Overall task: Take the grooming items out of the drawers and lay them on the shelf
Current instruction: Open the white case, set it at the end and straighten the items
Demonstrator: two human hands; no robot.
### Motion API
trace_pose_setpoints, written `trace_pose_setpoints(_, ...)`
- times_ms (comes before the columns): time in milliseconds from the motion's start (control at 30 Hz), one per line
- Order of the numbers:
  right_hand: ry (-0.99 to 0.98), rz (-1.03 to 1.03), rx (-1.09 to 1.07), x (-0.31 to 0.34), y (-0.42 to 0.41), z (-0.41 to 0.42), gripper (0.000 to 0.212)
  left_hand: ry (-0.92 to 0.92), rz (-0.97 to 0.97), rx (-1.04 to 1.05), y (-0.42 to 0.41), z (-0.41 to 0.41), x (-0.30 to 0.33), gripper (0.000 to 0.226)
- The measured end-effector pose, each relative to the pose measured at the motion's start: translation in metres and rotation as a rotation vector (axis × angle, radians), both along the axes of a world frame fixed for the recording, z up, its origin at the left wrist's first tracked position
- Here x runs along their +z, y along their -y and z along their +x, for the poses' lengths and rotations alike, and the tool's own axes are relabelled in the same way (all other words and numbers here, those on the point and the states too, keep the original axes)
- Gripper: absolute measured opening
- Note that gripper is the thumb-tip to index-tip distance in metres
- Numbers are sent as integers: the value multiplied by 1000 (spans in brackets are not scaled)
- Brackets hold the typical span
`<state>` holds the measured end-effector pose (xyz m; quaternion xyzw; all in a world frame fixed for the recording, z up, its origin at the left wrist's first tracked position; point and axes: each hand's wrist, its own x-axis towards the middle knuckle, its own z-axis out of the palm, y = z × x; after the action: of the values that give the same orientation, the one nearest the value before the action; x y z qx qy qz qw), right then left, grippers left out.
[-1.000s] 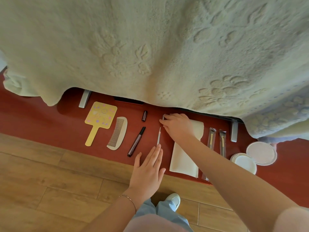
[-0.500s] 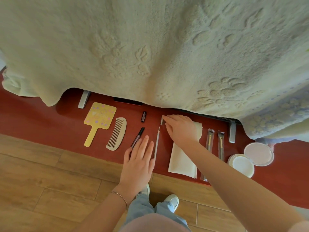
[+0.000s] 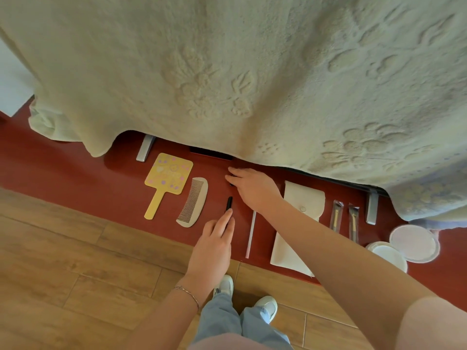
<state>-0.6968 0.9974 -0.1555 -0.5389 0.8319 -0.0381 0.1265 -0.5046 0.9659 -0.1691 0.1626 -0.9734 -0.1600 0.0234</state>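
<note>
Grooming items lie in a row on the red shelf [image 3: 75, 173]: a yellow hand mirror [image 3: 168, 173], a pale comb [image 3: 193, 202], a black pen-like stick [image 3: 229, 203], a thin white stick [image 3: 250, 236], a white pouch [image 3: 300, 205] and two wrapped brushes [image 3: 336, 215]. My left hand [image 3: 213, 248] rests flat with its fingertips on the lower end of the black stick. My right hand [image 3: 252, 188] lies palm down further back, its fingers covering a small black tube, of which only a dark edge shows.
A thick pale blanket [image 3: 227, 72] hangs over the back of the shelf and hides whatever is behind it. Two round white containers [image 3: 414, 242] sit at the right end. Metal brackets [image 3: 145, 149] stand on the shelf. Wooden floor and my shoes are below.
My right hand has moved left from the white pouch onto the small black tube. My left hand has shifted left from beside the thin white stick onto the black stick.
</note>
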Motion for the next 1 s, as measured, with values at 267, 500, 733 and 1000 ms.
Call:
trace_pose_setpoints(267,5,8,-25,-3,-8,-1,45,-11,-8,-28,4,-6,0,58)
trace_pose_setpoints(500,49,-109,-43,-2,-12,0,45,-44,-9,-14,1,-4,5,56)
trace_pose_setpoints(733,-3,-395,-100,10,-15,5,41,-28,-137,139,16,6,14,49)
trace_pose_setpoints(1000,-59,-370,83,4,11,33,34,23,-99,167,33,9,2,56)
